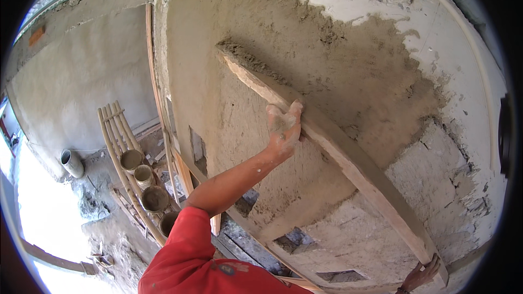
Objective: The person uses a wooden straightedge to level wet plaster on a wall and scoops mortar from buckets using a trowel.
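A long wooden screed board (359, 169) lies slantwise against the wall, its upper end to the left and its lower end at the bottom right. Wet grey-brown mortar (256, 64) is heaped along its upper edge near the top end. My left hand (284, 125), smeared with mortar, is closed round the board's lower edge above its middle. Close to the bottom end, my right hand (422, 276) grips the board, partly cut by the picture's edge. Fresh mortar (348, 76) covers the wall around and above the board.
Several buckets (155, 198) stand on a bamboo pole rack (122, 169) at the left. A grey pipe piece (72, 163) is on the floor beyond. Dark openings (294, 239) break the wall's lower part. A pale hose (474, 49) hangs at the right.
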Tool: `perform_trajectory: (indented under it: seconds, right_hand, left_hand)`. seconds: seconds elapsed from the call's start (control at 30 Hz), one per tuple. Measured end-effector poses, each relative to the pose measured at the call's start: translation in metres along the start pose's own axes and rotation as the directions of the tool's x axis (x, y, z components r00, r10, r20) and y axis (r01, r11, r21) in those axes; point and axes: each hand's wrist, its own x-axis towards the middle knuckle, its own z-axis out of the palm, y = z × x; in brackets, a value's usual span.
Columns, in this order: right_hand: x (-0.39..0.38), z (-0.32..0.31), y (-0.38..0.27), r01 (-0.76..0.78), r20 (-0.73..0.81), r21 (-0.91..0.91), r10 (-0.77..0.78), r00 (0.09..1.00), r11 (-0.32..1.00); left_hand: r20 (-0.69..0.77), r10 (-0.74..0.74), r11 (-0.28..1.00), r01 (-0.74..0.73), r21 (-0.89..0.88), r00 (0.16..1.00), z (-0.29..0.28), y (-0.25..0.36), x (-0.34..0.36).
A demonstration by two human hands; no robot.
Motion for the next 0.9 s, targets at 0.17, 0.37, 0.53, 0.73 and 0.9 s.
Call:
perform_trajectory:
  seconds: [0.17,0.37,0.53,0.73,0.9]
  right_hand:
    - [0.035,-0.008,0.009,-0.102,0.052,-0.014,0.103,0.993,0.995]
    - [0.083,-0.021,-0.006,-0.125,0.010,0.029,0.125,0.992,0.992]
    - [0.093,-0.029,-0.014,-0.057,0.002,-0.023,0.057,0.998,0.998]
    - [0.054,-0.019,-0.015,0.046,0.058,0.029,-0.048,0.997,0.999]
    - [-0.013,-0.005,-0.012,0.053,0.126,0.060,-0.060,0.990,0.997]
  left_hand:
    - [0.178,0.100,0.982,-0.126,0.140,0.979,0.014,0.035,0.043]
    - [0.175,0.038,0.999,-0.043,0.023,0.984,0.053,0.105,0.089]
    - [0.270,-0.108,0.981,0.146,-0.125,0.957,0.047,0.105,0.110]
    - [0.271,-0.130,0.986,0.095,0.138,0.954,0.006,0.058,0.059]
    - [0.160,-0.297,0.955,0.293,0.046,0.942,-0.037,-0.026,-0.004]
